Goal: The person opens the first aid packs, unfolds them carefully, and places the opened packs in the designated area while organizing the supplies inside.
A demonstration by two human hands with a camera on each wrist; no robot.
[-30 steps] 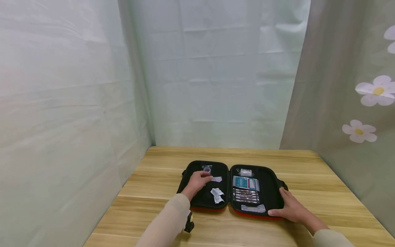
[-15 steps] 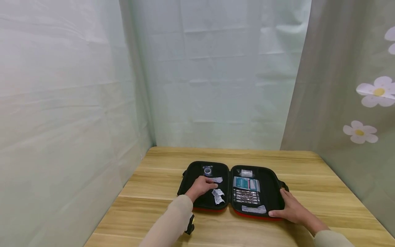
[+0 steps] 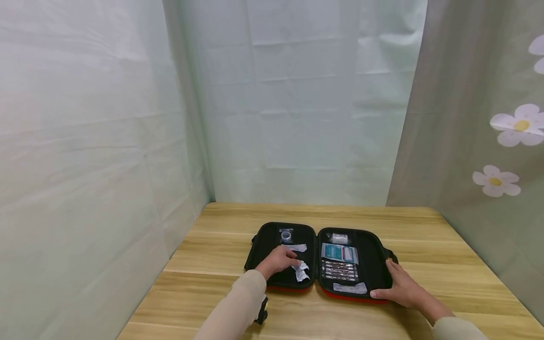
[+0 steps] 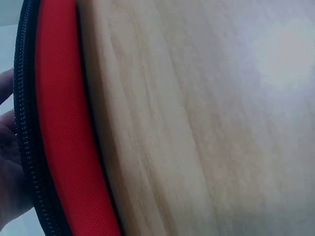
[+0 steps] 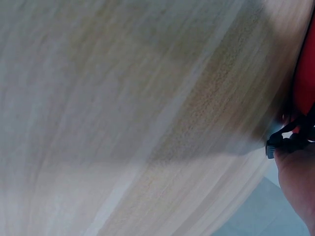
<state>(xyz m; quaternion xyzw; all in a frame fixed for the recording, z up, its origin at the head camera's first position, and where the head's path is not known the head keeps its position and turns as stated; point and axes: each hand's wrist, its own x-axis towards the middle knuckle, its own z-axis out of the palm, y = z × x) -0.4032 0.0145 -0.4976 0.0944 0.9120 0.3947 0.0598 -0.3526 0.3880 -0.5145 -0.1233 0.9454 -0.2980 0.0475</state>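
A red zip case (image 3: 263,236) with black lining lies spread on the table, its two halves side by side. My left hand (image 3: 278,260) is over the left half, fingertips at the upper edge of a crumpled white packet (image 3: 302,274); whether they pinch it is not clear. Just above lie a flat white packet (image 3: 299,247) and a roll of tape (image 3: 286,235). My right hand (image 3: 403,288) holds the case's near right corner, thumb on the front rim, fingers by the black handle (image 3: 392,255). In the left wrist view, the red case wall (image 4: 64,118) hides much of the left hand.
In the right half sit a wrapped white roll (image 3: 339,238), a teal packet (image 3: 339,252), a row of slim dark packets (image 3: 339,270) and a white strip packet (image 3: 350,288). The wooden table (image 3: 204,264) has curtains on three sides.
My left hand has moved from beside the tape and the flat white packet toward me, down to the crumpled packet. My right hand stays at the case's corner.
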